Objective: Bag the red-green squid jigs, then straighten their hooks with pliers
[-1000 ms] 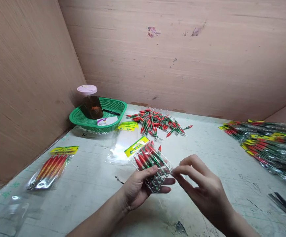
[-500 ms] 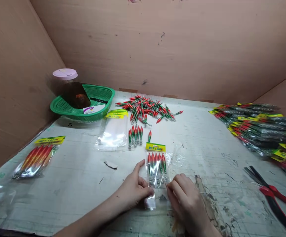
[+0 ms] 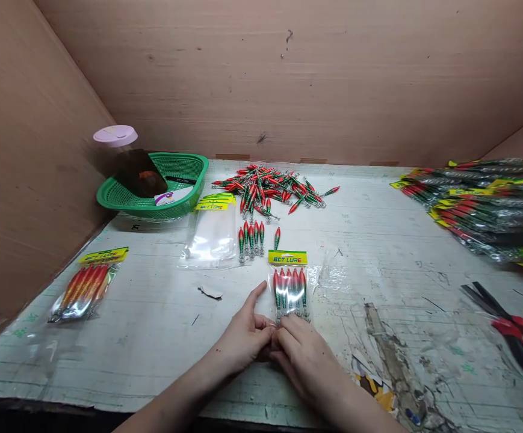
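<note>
A clear bag of red-and-green lures [image 3: 289, 287] with a yellow header card lies flat on the table in front of me. My left hand [image 3: 244, 337] and my right hand [image 3: 301, 355] meet at its near end, fingers curled and pressed on the bag's bottom edge; my left forefinger stretches along the bag's left side. Just beyond the bag stands a short row of loose lures [image 3: 252, 235] with one more lure apart on the right. A big heap of loose lures [image 3: 272, 189] lies farther back.
Empty clear bags [image 3: 210, 231] lie left of the row. A green basket [image 3: 153, 187] with a pink-lidded jar [image 3: 119, 147] sits back left. A filled bag of orange lures [image 3: 86, 284] lies left. Filled packs [image 3: 482, 207] are piled right; red-handled pliers [image 3: 511, 329] lie near right. Wooden walls enclose the table.
The bag, held up in the air between both hands a second ago, now lies flat on the table. Both hands have come together at its near end.
</note>
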`<state>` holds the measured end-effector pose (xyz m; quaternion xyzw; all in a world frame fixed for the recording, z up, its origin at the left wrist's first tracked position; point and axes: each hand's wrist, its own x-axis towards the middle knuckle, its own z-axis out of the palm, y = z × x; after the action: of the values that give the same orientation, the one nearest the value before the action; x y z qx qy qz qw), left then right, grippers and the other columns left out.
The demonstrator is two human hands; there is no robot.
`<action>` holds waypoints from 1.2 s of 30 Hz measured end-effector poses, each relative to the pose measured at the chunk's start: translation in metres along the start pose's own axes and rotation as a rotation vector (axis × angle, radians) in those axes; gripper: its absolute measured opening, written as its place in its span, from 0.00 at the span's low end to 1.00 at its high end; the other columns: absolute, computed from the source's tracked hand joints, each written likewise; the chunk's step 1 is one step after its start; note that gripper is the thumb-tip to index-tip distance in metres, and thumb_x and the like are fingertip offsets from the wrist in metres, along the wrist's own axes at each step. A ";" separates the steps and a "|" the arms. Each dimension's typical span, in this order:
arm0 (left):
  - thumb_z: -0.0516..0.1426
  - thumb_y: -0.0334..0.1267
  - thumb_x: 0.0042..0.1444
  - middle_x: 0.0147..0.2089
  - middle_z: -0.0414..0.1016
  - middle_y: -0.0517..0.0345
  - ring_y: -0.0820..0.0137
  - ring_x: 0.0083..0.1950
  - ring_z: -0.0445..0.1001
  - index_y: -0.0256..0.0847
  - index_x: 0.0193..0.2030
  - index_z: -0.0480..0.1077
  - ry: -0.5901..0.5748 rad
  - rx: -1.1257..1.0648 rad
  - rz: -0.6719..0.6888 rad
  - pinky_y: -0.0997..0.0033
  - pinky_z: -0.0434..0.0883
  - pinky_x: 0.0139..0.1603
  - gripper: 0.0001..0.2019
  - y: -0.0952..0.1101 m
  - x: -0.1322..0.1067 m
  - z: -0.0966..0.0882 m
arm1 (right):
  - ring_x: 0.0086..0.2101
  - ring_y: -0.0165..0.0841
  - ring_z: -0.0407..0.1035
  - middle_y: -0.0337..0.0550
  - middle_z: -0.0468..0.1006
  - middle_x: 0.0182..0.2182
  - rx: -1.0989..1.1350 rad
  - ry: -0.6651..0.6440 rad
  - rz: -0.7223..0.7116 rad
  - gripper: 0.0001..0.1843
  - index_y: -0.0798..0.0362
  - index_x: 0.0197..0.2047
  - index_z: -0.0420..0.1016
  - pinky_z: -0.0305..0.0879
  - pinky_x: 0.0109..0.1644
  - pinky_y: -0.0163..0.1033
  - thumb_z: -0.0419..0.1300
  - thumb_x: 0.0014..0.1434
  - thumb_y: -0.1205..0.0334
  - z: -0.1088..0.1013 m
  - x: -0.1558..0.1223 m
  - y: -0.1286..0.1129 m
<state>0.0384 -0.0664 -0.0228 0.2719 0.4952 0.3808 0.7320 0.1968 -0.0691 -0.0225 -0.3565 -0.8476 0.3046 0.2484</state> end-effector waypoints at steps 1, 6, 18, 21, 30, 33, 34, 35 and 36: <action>0.66 0.31 0.44 0.24 0.73 0.65 0.77 0.19 0.68 0.41 0.72 0.36 0.002 -0.021 -0.002 0.81 0.61 0.22 0.55 -0.002 0.001 -0.001 | 0.32 0.34 0.66 0.42 0.71 0.30 0.062 -0.015 0.007 0.07 0.51 0.31 0.64 0.67 0.34 0.38 0.52 0.61 0.69 -0.008 -0.004 0.002; 0.65 0.30 0.47 0.30 0.76 0.58 0.66 0.30 0.79 0.48 0.72 0.28 -0.052 -0.095 -0.027 0.73 0.70 0.30 0.57 -0.007 0.003 0.001 | 0.24 0.31 0.65 0.39 0.68 0.26 0.231 0.360 0.422 0.12 0.49 0.36 0.64 0.67 0.27 0.36 0.47 0.67 0.53 -0.071 -0.050 0.051; 0.51 0.25 0.60 0.40 0.77 0.53 0.68 0.38 0.76 0.41 0.57 0.66 -0.101 1.562 1.396 0.69 0.75 0.37 0.19 0.020 -0.017 -0.040 | 0.47 0.39 0.70 0.49 0.79 0.45 -0.705 0.093 -0.532 0.16 0.59 0.48 0.75 0.68 0.51 0.45 0.47 0.66 0.73 -0.078 -0.041 0.041; 0.51 0.26 0.62 0.34 0.78 0.55 0.71 0.34 0.74 0.36 0.44 0.72 -0.362 1.620 1.612 0.73 0.74 0.38 0.10 0.025 -0.005 -0.032 | 0.42 0.37 0.72 0.49 0.81 0.40 -0.585 0.072 -0.653 0.20 0.65 0.43 0.76 0.68 0.53 0.43 0.42 0.67 0.74 -0.056 -0.021 0.031; 0.44 0.27 0.66 0.35 0.79 0.50 0.69 0.34 0.71 0.33 0.41 0.70 -0.276 1.363 1.347 0.69 0.71 0.36 0.13 0.037 -0.014 -0.014 | 0.41 0.40 0.71 0.57 0.80 0.42 -0.397 0.136 -0.579 0.15 0.63 0.41 0.75 0.70 0.42 0.45 0.46 0.66 0.74 -0.078 -0.026 0.034; 0.46 0.27 0.65 0.31 0.77 0.52 0.70 0.31 0.70 0.34 0.39 0.70 -0.305 1.411 1.395 0.69 0.69 0.32 0.11 0.027 -0.011 -0.011 | 0.38 0.39 0.71 0.56 0.80 0.40 -0.412 0.113 -0.567 0.16 0.62 0.39 0.75 0.71 0.41 0.44 0.45 0.67 0.73 -0.074 -0.036 0.030; 0.47 0.26 0.65 0.30 0.76 0.53 0.70 0.30 0.69 0.35 0.38 0.70 -0.319 1.447 1.425 0.70 0.68 0.31 0.11 0.021 -0.009 -0.011 | 0.37 0.38 0.71 0.55 0.81 0.39 -0.425 0.101 -0.572 0.17 0.62 0.37 0.75 0.71 0.41 0.44 0.45 0.67 0.73 -0.070 -0.039 0.030; 0.47 0.26 0.64 0.28 0.75 0.54 0.70 0.28 0.69 0.35 0.38 0.69 -0.323 1.479 1.448 0.70 0.68 0.29 0.11 0.015 -0.008 -0.011 | 0.36 0.37 0.72 0.54 0.81 0.38 -0.435 0.096 -0.576 0.18 0.61 0.36 0.75 0.71 0.40 0.43 0.45 0.67 0.74 -0.066 -0.043 0.030; 0.47 0.25 0.63 0.27 0.74 0.54 0.70 0.28 0.68 0.36 0.37 0.69 -0.318 1.501 1.460 0.70 0.67 0.28 0.10 0.009 -0.007 -0.010 | 0.35 0.36 0.72 0.53 0.81 0.37 -0.440 0.097 -0.578 0.18 0.61 0.36 0.76 0.71 0.40 0.43 0.45 0.67 0.74 -0.061 -0.046 0.031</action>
<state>0.0246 -0.0671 -0.0162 0.9329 0.2185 0.2851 0.0265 0.2787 -0.0656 -0.0111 -0.1612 -0.9458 0.0148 0.2814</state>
